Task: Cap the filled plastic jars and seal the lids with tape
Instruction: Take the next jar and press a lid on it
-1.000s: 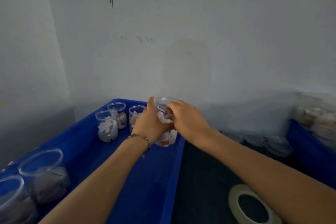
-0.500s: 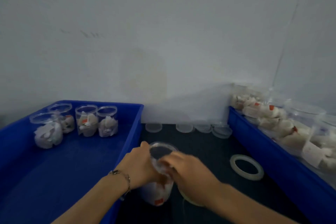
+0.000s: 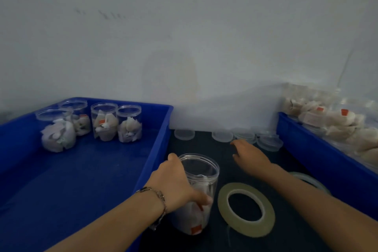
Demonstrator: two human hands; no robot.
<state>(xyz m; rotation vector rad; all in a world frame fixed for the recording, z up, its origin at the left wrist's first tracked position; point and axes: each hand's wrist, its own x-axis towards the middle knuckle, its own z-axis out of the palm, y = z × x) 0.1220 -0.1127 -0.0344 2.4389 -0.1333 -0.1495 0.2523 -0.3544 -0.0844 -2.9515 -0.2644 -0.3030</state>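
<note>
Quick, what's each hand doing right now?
Left hand: grips the open jar.
Right hand: open, holding nothing, reaching toward the lids.

We count five open jars [image 3: 197, 190], two tape rolls [image 3: 246, 208], two blue bins [image 3: 155, 149] and several loose lids [image 3: 184, 134].

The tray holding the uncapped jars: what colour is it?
Blue tray, head view.

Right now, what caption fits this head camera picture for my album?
Left hand holds an uncapped filled jar beside a tape roll while the open right hand reaches toward clear lids.
</note>
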